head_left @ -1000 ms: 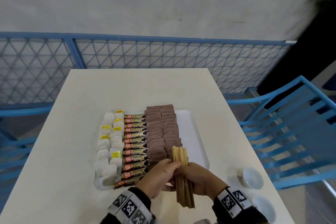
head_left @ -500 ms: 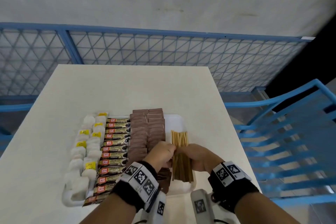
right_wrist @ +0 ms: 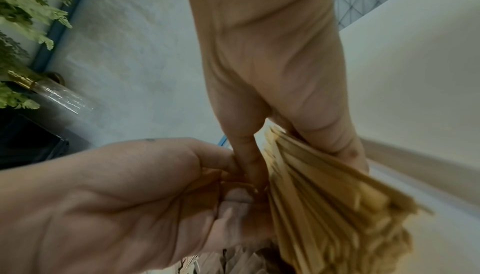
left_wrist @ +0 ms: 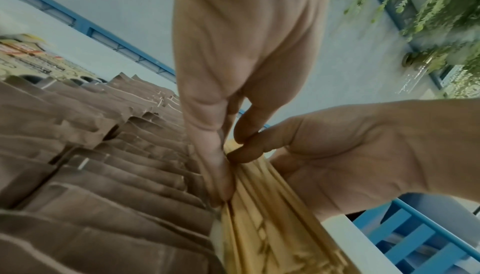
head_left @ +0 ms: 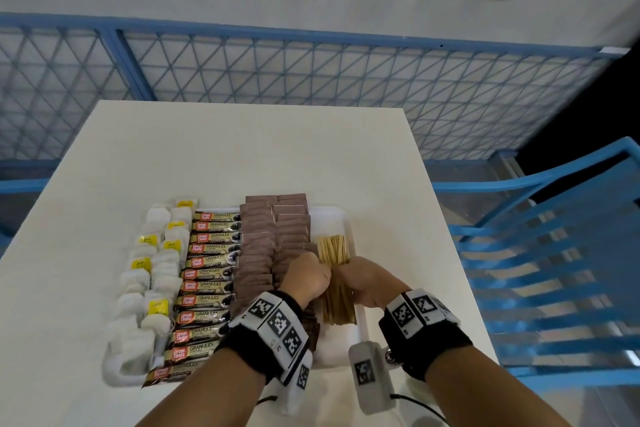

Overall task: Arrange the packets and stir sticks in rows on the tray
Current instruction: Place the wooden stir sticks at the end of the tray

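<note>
A white tray [head_left: 346, 218] lies on the table with rows of white tea bags [head_left: 152, 274], coffee granule sachets [head_left: 207, 284] and brown packets [head_left: 270, 239]. A bundle of wooden stir sticks [head_left: 334, 250] lies lengthwise at the tray's right side, beside the brown packets [left_wrist: 103, 176]. My left hand [head_left: 308, 276] and right hand [head_left: 367, 279] both grip the bundle around its middle from either side. In the wrist views the stir sticks [left_wrist: 259, 206] [right_wrist: 324, 196] pass between the fingers of the left hand [right_wrist: 130, 196] and the right hand [left_wrist: 350, 151].
The white table [head_left: 242, 149] stretches ahead of the tray. A blue mesh railing [head_left: 311, 80] stands behind it and a blue slatted chair [head_left: 554, 253] at the right. A plant [left_wrist: 428, 12] hangs in the background.
Both hands have carried the stir-stick bundle forward from the table's near edge onto the right side of the tray, beside the brown packets. The head camera has tilted down.
</note>
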Demonstrator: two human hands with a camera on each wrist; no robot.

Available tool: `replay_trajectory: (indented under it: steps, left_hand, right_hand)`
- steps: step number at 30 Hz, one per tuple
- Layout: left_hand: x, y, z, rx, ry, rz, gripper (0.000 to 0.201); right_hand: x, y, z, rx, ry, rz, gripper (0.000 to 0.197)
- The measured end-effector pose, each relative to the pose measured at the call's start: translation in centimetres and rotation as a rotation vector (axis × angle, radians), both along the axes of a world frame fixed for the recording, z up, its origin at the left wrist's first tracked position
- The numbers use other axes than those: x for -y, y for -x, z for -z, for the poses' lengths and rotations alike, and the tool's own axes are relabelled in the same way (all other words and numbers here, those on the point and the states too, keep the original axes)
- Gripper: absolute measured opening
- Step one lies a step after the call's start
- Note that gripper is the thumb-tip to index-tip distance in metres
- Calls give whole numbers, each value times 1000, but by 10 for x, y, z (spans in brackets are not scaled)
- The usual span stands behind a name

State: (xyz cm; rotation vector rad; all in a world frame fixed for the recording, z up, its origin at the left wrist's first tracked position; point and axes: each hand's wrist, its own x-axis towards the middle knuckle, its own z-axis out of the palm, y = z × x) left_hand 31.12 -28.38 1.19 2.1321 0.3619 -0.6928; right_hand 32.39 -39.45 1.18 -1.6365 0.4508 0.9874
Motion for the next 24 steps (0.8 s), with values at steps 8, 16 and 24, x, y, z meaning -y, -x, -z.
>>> replay_trajectory:
  steps: [8,16,24]
  left_hand:
    - [1,2,-1,7,-19,75,24]
    - [4,8,-9,39,-42,68,21]
    - [2,23,-18,121,-38,110,19]
  right_hand:
    - [-1,1,-3,123,173,-128,23]
    - [2,4,-1,245,435,-282,25]
    - [4,12,-12,395,665,-513,32]
